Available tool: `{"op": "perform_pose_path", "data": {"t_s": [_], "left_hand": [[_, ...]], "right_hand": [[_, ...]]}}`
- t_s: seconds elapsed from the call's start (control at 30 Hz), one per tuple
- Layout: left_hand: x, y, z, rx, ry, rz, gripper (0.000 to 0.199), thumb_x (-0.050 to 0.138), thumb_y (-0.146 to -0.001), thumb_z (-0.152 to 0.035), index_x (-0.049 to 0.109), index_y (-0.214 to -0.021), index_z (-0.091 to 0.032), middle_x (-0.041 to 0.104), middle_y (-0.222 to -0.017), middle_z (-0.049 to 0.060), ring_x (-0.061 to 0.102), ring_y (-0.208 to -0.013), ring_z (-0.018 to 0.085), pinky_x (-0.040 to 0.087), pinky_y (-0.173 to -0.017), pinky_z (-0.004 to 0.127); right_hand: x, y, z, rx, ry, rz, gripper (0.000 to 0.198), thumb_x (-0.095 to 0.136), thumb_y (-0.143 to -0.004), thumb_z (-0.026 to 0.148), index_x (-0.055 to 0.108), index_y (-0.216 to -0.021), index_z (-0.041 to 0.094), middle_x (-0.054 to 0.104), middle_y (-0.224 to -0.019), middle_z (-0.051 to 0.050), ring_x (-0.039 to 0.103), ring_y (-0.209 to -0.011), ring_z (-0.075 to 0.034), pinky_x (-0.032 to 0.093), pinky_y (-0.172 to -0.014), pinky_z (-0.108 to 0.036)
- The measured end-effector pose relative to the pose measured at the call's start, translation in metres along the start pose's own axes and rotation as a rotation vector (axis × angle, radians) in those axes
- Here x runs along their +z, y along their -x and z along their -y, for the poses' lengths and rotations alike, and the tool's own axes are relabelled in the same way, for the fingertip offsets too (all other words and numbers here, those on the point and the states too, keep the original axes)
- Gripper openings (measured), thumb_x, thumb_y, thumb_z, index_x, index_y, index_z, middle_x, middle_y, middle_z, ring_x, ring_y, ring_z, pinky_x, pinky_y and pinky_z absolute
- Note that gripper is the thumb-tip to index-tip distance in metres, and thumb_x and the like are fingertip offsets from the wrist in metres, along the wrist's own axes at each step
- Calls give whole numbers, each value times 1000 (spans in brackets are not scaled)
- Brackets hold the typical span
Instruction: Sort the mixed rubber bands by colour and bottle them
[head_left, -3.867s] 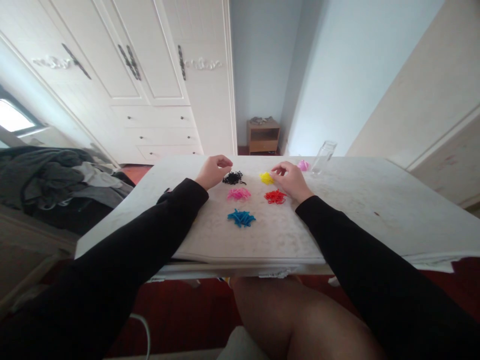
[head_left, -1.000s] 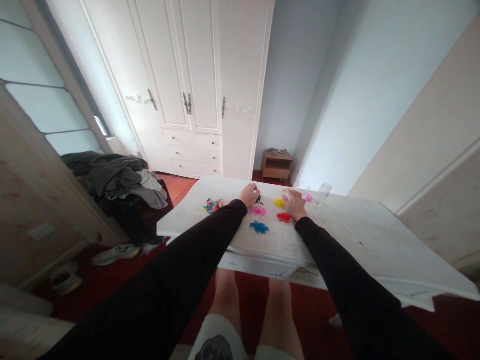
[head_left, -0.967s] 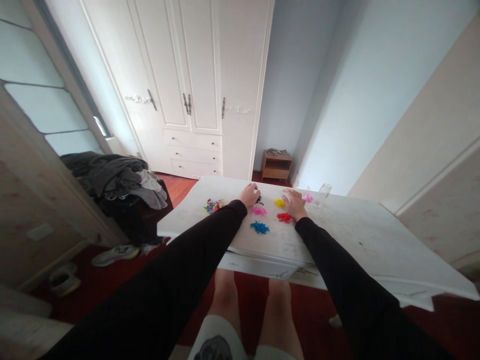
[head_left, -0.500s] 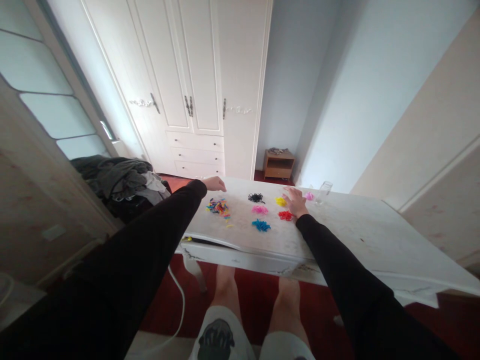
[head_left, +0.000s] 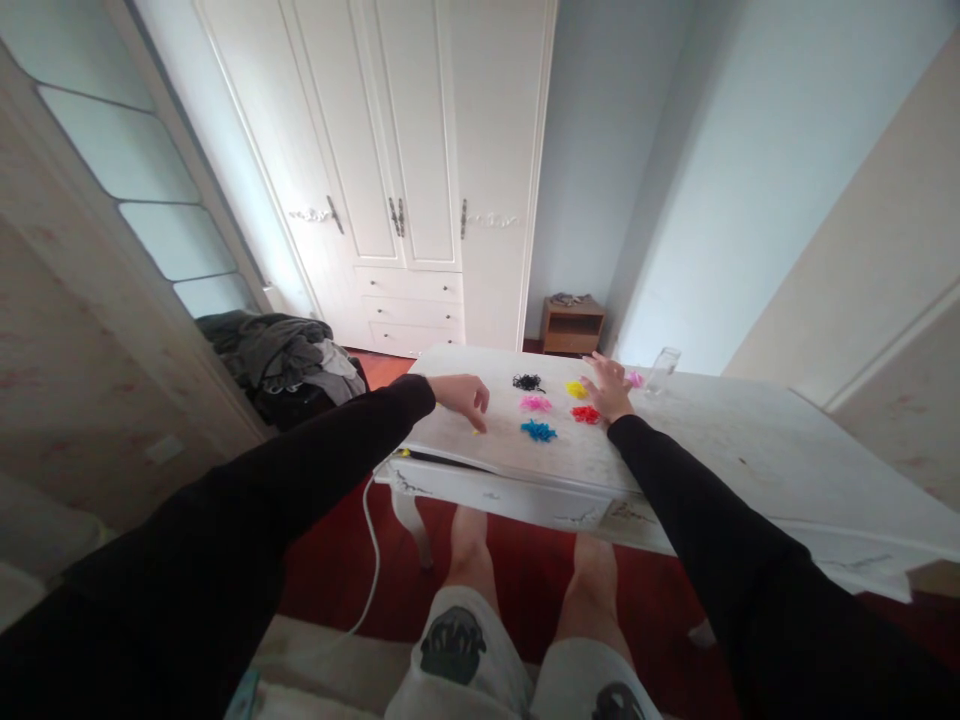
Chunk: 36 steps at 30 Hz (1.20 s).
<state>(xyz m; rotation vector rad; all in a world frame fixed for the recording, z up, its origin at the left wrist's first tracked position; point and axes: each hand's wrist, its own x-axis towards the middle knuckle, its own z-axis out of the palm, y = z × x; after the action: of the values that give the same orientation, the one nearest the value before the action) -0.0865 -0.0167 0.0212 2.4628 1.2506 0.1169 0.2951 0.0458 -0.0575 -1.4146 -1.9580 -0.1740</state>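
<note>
My left hand reaches down to the white table, fingers curled but apart, with a fingertip at a small yellow piece. It and its sleeve hide the mixed-colour pile. My right hand rests with spread fingers beside a yellow pile and a red pile. Left of these lie a black pile, a pink pile and a blue pile. The pieces look like small rubber bands. Another pink pile lies just beyond my right hand.
A clear glass or jar stands on the table at the back right. The front drawer sits slightly ajar. Dark clothes are heaped at the left, and a white cable hangs below the table.
My left hand has moved from behind the mixed pile toward me and right, down to the loose yellow piece. My right hand stays by the yellow and red piles. The view has shifted slightly.
</note>
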Motion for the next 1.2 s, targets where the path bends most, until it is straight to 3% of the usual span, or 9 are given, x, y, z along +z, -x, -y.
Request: {"op": "perform_pose_path", "data": {"t_s": [0.1, 0.2, 0.3, 0.5, 0.7, 0.83, 1.0, 1.2], "left_hand": [[6, 7, -9, 47, -82, 23, 45, 95, -49, -47, 76, -78, -18, 70, -77, 0, 58, -69, 14, 40, -63, 23], [5, 8, -4, 44, -158, -17, 20, 84, -65, -30, 72, -74, -17, 69, -77, 1, 58, -71, 14, 40, -66, 23], [3, 9, 4, 34, -208, -45, 2, 70, -69, -14, 69, -70, -16, 70, -75, 2, 58, -71, 14, 40, -68, 23], [-2, 11, 9, 26, -225, -78, 2, 68, -74, -15, 68, -73, -14, 71, -75, 3, 59, -70, 14, 41, -67, 23], [-22, 10, 14, -28, -187, -126, 24, 70, -70, -17, 75, -93, -15, 74, -78, 1, 63, -70, 14, 42, -65, 21], [-33, 7, 17, -72, -162, -200, 21, 64, -71, -19, 78, -87, -15, 74, -80, 3, 64, -74, 15, 43, -67, 21], [-39, 2, 15, -104, -88, -244, 19, 65, -65, -18, 79, -77, -13, 70, -66, 2, 61, -66, 14, 42, -63, 22], [-36, -8, 10, -94, 58, -299, 13, 70, -62, -14, 79, -71, -13, 67, -58, 0, 59, -61, 13, 44, -65, 24]], "right_hand": [[-7, 4, 6, -7, 20, 15, 59, 39, -99, 54, 50, -152, 33, 45, -163, -10, 37, -146, -38, 37, -110, -69], [-11, 5, 12, -13, 49, 75, 59, 40, -99, 55, 51, -151, 31, 42, -166, -11, 34, -148, -38, 37, -110, -69], [-13, 5, 16, -55, 89, 134, 58, 42, -98, 53, 51, -150, 30, 39, -168, -11, 33, -149, -37, 38, -109, -68], [-15, -1, 18, -120, 124, 164, 59, 42, -97, 55, 52, -150, 30, 39, -167, -12, 34, -147, -40, 39, -106, -68], [-38, -17, 15, -122, 96, 75, 61, 42, -97, 58, 52, -151, 33, 41, -166, -11, 34, -145, -42, 38, -106, -68], [-56, -23, 16, -190, 151, 96, 61, 45, -96, 56, 52, -151, 30, 40, -167, -11, 34, -145, -42, 38, -105, -65], [-73, -24, 18, -335, 277, 210, 62, 46, -97, 55, 49, -154, 31, 39, -168, -10, 32, -147, -42, 35, -105, -64], [-81, -26, 12, -339, 324, 231, 61, 48, -96, 54, 51, -152, 29, 39, -168, -9, 30, -148, -44, 35, -105, -65]]}}
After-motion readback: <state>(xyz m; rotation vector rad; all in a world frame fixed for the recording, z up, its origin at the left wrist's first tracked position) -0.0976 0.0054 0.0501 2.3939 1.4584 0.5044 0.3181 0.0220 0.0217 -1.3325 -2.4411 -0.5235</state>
